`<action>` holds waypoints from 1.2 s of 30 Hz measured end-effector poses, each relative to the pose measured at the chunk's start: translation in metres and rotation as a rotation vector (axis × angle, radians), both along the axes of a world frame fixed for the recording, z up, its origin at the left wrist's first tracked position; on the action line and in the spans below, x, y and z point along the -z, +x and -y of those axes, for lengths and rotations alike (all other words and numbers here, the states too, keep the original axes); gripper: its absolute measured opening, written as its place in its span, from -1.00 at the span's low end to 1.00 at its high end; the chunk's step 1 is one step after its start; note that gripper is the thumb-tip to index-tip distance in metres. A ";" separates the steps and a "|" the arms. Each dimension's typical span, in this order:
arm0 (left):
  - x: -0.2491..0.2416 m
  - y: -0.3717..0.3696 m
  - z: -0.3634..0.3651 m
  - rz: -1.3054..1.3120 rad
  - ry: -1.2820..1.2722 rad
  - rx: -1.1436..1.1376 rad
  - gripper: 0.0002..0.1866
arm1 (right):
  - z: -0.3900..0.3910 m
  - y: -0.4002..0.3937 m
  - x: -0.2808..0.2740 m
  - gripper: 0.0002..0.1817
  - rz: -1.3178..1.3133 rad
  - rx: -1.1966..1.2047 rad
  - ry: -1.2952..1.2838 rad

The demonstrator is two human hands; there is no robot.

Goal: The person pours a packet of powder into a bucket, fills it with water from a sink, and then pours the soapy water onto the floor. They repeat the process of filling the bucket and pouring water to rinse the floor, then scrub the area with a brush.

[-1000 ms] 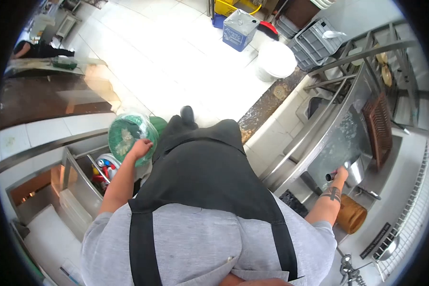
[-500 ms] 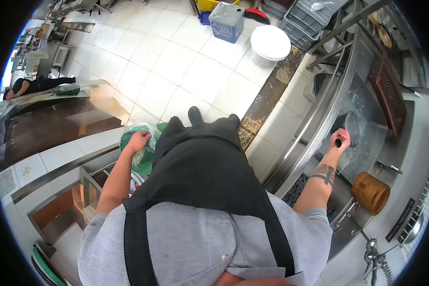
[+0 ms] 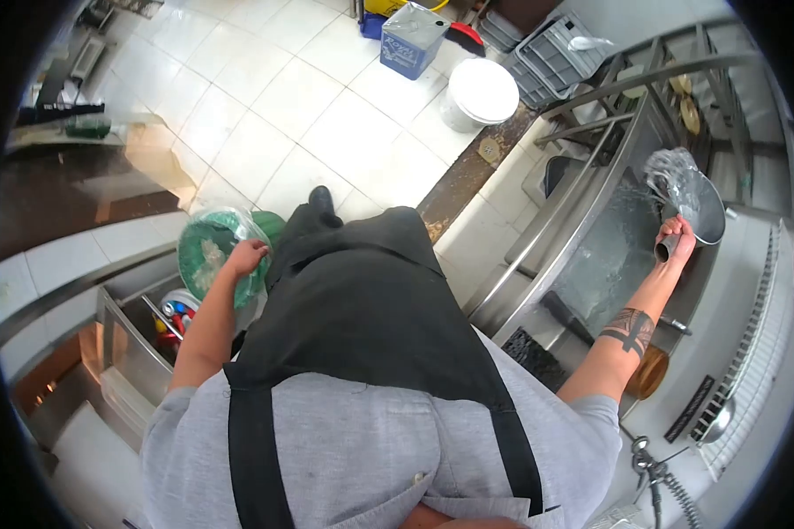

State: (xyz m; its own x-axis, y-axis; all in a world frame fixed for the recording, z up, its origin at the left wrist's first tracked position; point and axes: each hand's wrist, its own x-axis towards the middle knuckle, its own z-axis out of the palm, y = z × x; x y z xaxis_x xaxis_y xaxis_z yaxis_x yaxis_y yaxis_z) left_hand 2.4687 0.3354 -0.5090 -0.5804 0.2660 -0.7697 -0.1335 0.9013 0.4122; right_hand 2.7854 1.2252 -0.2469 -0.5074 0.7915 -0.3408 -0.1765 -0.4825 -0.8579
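Note:
My right hand (image 3: 677,236) is closed round the hollow tubular handle (image 3: 664,250) of a metal wok (image 3: 713,212), held tilted at the far right side of the sink. Water (image 3: 675,176) splashes up at the wok's near-left edge. My left hand (image 3: 247,256) has its fingers curled in at the right rim of a green bin (image 3: 188,256) lined with a clear plastic bag. What those fingers hold, if anything, is hidden. Pale scraps (image 3: 210,251) lie in the bin.
The wet steel sink (image 3: 604,264) has a front rail (image 3: 551,238). A wooden container (image 3: 648,375) stands beside my right forearm, with a spray tap (image 3: 651,472) below. A lidded white bucket (image 3: 481,95), a square tin (image 3: 412,42) and grey crates (image 3: 556,57) stand on the floor ahead.
My right hand has lifted the wok from the sink basin outward to the right, and water now splashes. My left hand has moved towards the bin's right rim. My view has turned somewhat.

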 end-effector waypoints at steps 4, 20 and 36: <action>0.016 0.023 0.025 -0.026 -0.015 -0.118 -0.62 | -0.017 -0.052 -0.034 -0.78 0.275 0.018 0.150; 0.038 0.066 0.052 -0.006 -0.010 -0.261 -0.66 | -0.026 -0.161 -0.101 -0.56 1.366 0.084 1.267; -0.028 0.033 0.039 -0.028 -0.175 0.127 -0.65 | 0.057 0.192 0.322 -0.77 1.396 -0.045 -0.214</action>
State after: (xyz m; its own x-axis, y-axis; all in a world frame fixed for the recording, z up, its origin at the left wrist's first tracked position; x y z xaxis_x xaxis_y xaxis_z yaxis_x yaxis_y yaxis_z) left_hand 2.5013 0.2964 -0.4814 -0.5726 0.2022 -0.7945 -0.0047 0.9683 0.2498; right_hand 2.9775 1.1680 -0.5690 0.3198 0.6533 -0.6862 0.7637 -0.6064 -0.2215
